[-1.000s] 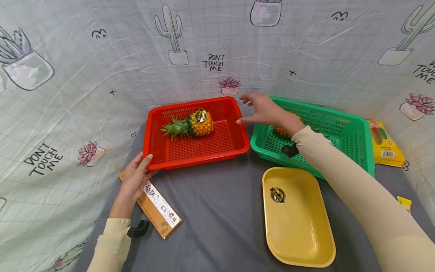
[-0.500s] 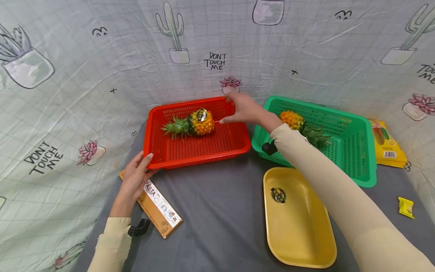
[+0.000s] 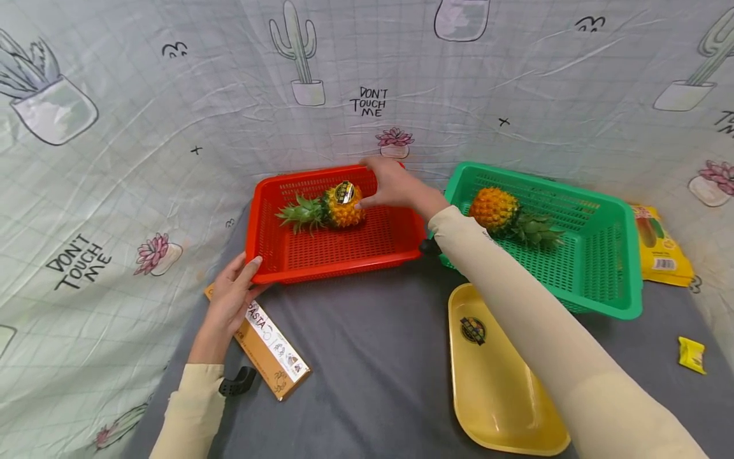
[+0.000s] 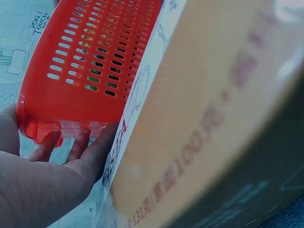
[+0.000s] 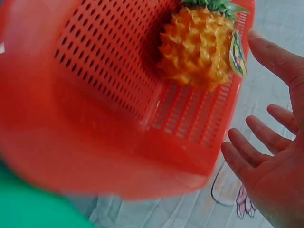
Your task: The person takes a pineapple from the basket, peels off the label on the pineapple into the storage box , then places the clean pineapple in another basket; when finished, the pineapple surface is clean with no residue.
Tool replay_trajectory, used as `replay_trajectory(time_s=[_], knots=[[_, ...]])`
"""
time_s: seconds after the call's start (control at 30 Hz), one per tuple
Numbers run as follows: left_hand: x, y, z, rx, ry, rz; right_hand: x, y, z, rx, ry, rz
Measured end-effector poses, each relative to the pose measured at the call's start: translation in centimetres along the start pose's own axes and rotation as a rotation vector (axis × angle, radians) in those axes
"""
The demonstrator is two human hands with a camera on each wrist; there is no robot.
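Observation:
My left hand [image 3: 228,296] grips the near left corner of the red basket [image 3: 338,272], thumb on the rim and fingers beneath it, as the left wrist view also shows. Inside the basket a pineapple [image 3: 347,215] lies on its side, leaves to the left, a round sticker on its upper side. Over the basket's back right part hovers my right hand [image 3: 395,183], fingers spread and holding nothing. In the right wrist view the thumb of my right hand [image 5: 280,156] points toward the pineapple [image 5: 197,50] but appears apart from it.
Right of the red basket stands a green basket [image 3: 608,268] with another pineapple [image 3: 494,209]. A yellow tray [image 3: 499,395] lies in front, partly under my right sleeve. A pasta box [image 3: 272,350] lies below my left hand. A yellow bag [image 3: 659,248] and small yellow packet [image 3: 692,355] lie right.
My right hand has moved left, from beside the red basket's right rim to over the basket near the pineapple. My left hand keeps its grip on the corner.

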State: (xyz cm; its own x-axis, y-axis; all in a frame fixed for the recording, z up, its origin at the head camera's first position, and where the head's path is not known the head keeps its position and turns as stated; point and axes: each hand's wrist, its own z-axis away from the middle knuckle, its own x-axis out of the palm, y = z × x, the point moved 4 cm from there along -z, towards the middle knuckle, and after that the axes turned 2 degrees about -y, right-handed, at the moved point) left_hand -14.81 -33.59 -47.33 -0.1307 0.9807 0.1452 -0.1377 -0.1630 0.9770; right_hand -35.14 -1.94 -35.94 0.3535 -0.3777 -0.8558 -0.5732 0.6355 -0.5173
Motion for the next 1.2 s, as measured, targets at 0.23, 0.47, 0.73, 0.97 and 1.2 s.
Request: replay_trajectory(time_s=[0.23,0.47,0.73,0.97,1.2], knots=[[0.0,-0.1,-0.1,-0.005,0.031,-0.011,1.5,-0.4,-1.4,0.015,-0.032,-0.045],[0.0,-0.5,-0.2,-0.007,0.034,0.016,2.5,-0.1,-2.3,0.03,-0.026,-0.061],[-0.2,-0.3,-0.4,-0.012,0.036,0.009,3.9,0.3,-3.1,0.059,-0.05,-0.08],[0.0,0.1,-0.7,-0.004,0.026,0.015,4.4,0.1,-3.6,0.048,-0.09,-0.107],[-0.1,-0.3,-0.4,-0.032,0.027,0.027,5.1,-0.1,-4.1,0.042,-0.114,-0.098]])
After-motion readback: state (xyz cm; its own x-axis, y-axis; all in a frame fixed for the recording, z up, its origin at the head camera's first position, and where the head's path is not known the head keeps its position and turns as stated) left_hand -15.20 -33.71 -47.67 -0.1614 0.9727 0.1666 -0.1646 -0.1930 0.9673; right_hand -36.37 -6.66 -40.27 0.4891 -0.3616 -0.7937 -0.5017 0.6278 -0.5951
